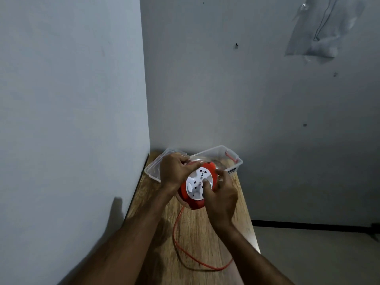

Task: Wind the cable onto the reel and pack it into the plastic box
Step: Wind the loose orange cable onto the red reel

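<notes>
Orange reel (pixel 194 185) held above table (pixel 197 229) middle; left hand (pixel 174 173) grips rim to steady, right hand (pixel 220 196) fingers curled on white face, probably cranking. Cable (pixel 181 243) slack toward near edge. Plastic box (pixel 226 159) at far edge.

The reel (pixel 196 187) has a glossy red plastic housing and a smooth white plastic socket face. The cable (pixel 178 239) carries a smooth orange sheath, and the plastic box (pixel 230 159) is clear, glossy plastic with a red clip at its far end. The table (pixel 205 233) shows a matt wood-grain surface; the walls (pixel 72 99) are matt painted plaster with small marks.
</notes>
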### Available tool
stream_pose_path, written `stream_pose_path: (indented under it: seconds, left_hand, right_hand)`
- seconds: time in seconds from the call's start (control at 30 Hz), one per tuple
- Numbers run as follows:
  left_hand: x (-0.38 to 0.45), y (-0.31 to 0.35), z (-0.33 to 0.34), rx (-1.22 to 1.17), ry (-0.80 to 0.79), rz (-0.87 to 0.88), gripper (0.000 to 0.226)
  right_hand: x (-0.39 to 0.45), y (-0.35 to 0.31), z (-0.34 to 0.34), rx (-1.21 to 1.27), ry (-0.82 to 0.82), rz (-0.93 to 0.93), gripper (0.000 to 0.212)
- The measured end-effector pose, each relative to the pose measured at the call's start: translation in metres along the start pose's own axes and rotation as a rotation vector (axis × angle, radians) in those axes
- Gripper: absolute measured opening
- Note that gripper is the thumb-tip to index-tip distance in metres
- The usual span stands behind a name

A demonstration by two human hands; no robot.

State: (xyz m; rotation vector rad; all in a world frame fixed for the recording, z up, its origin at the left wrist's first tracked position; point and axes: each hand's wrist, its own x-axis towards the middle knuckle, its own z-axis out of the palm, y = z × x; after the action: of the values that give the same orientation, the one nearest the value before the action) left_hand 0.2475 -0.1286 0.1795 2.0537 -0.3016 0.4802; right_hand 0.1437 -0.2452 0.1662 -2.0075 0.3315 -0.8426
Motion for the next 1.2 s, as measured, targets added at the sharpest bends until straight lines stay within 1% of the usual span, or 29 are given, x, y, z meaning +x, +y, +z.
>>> stream_pose_path:
  seconds: [0.03,0.1,0.13,0.17,0.2,0.23,0.3,0.37,0.43,0.47,0.53,0.57,0.63,0.7,0.8,0.93,1.0,1.03,1.13,1.2]
  left_hand:
    - [0.001,-0.001,-0.001,-0.004,-0.015,-0.004,0.048]
    - [0.005,-0.004,-0.001,-0.008,-0.027,0.004,0.053]
    - [0.007,-0.004,-0.002,-0.009,-0.027,0.003,0.051]
    - [0.008,-0.004,-0.002,-0.008,-0.027,0.001,0.048]
    - [0.009,-0.002,-0.004,-0.006,-0.030,0.002,0.045]
    - [0.010,-0.001,-0.005,-0.005,-0.033,0.008,0.043]
    - [0.012,0.000,-0.007,0.001,-0.032,0.007,0.045]
    - [0.012,0.002,-0.008,0.004,-0.040,-0.017,0.053]
    - [0.012,0.003,-0.008,-0.004,-0.054,-0.035,0.062]
    - [0.011,0.003,-0.009,-0.007,-0.056,-0.040,0.061]
    - [0.012,0.002,-0.011,-0.010,-0.056,-0.045,0.053]
    - [0.013,0.001,-0.013,-0.011,-0.067,-0.044,0.054]
    - [0.012,0.000,-0.014,-0.005,-0.095,-0.024,0.064]
    - [0.010,0.000,-0.012,-0.008,-0.107,-0.003,0.069]
    - [0.008,0.001,-0.009,-0.027,-0.115,0.005,0.071]
    - [0.007,0.006,-0.007,-0.016,-0.129,0.022,0.080]
    - [0.007,0.007,-0.008,-0.003,-0.115,0.024,0.082]
    - [0.007,0.006,-0.007,0.002,-0.102,0.027,0.081]
    - [0.008,0.007,-0.006,-0.016,-0.032,0.025,0.073]
    - [0.006,0.011,-0.005,-0.016,0.014,0.030,0.072]
  right_hand:
    - [0.003,0.007,-0.006,-0.134,-0.032,-0.269,0.038]
    - [0.010,0.019,-0.013,-0.392,-0.222,-0.702,0.043]
    - [0.013,0.021,-0.017,-0.517,-0.337,-0.842,0.049]
    - [0.016,0.023,-0.020,-0.628,-0.417,-0.932,0.057]
    - [0.018,0.024,-0.023,-0.719,-0.462,-0.975,0.066]
    - [0.019,0.024,-0.023,-0.779,-0.470,-0.978,0.073]
    - [0.017,0.019,-0.022,-0.817,-0.443,-0.925,0.079]
    - [0.017,0.014,-0.020,-0.778,-0.386,-0.868,0.081]
    - [0.017,0.011,-0.017,-0.756,-0.302,-0.876,0.084]
    - [0.017,0.009,-0.016,-0.758,-0.287,-0.896,0.085]
    - [0.017,0.009,-0.014,-0.764,-0.303,-0.921,0.085]
    - [0.017,0.009,-0.013,-0.756,-0.320,-0.923,0.084]
    - [0.020,0.009,-0.012,-0.740,-0.362,-0.915,0.084]
    - [0.023,0.008,-0.011,-0.743,-0.416,-0.896,0.084]
    - [0.027,0.007,-0.007,-0.693,-0.376,-0.899,0.079]
    - [0.029,0.009,-0.006,-0.514,-0.336,-0.830,0.069]
    - [0.028,0.009,-0.005,-0.427,-0.296,-0.730,0.060]
    - [0.026,0.007,-0.004,-0.380,-0.273,-0.640,0.056]
    - [0.016,-0.003,0.000,-0.172,-0.197,-0.280,0.052]
    - [0.009,-0.010,0.006,-0.032,-0.099,-0.053,0.052]
